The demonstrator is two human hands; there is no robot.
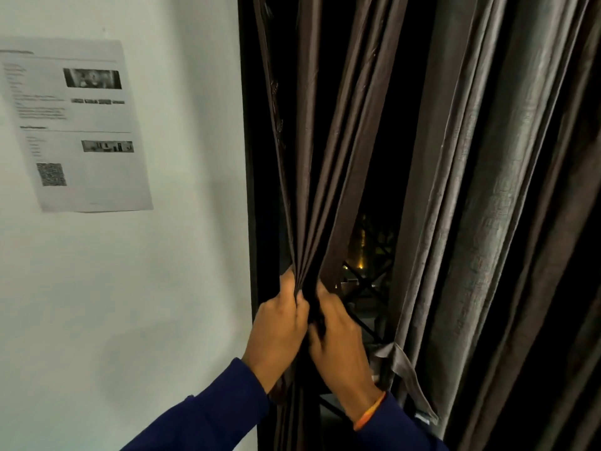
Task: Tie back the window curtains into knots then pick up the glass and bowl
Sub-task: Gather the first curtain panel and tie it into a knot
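- While both hands work at the window's left edge, the dark brown pleated fabric curtain [312,177] hangs from the top of the head view and narrows into a tight bunch where the hands meet it.
- The left hand [280,323] has its grip clamped on the gathered folds from the wall side, thumb up against the cloth and knuckles facing the camera.
- The right hand [338,346] is just beside the left, touching it across the bunch, with its grip likewise closed on the same folds from the window side.
- Both arms wear dark blue sleeves [221,415], and a thin orange band [369,413] circles the right wrist.
- Below the hands the brown curtain drops on in a narrow column to the bottom of the picture.
- To the right, well apart from the held bunch, a grey-brown heavier curtain panel [494,203] hangs in broad folds, its lower inner corner [406,379] folded and loose near the right wrist.
- Between the two curtains a dark gap shows a black crossed metal window grille [367,288] and small yellow lights [357,255] outside.
- On the plain white wall [182,288] to the left hangs a tilted white printed paper sheet [78,125] with blurred text, two small photos and a QR code.
- Neither glass nor bowl is in view.
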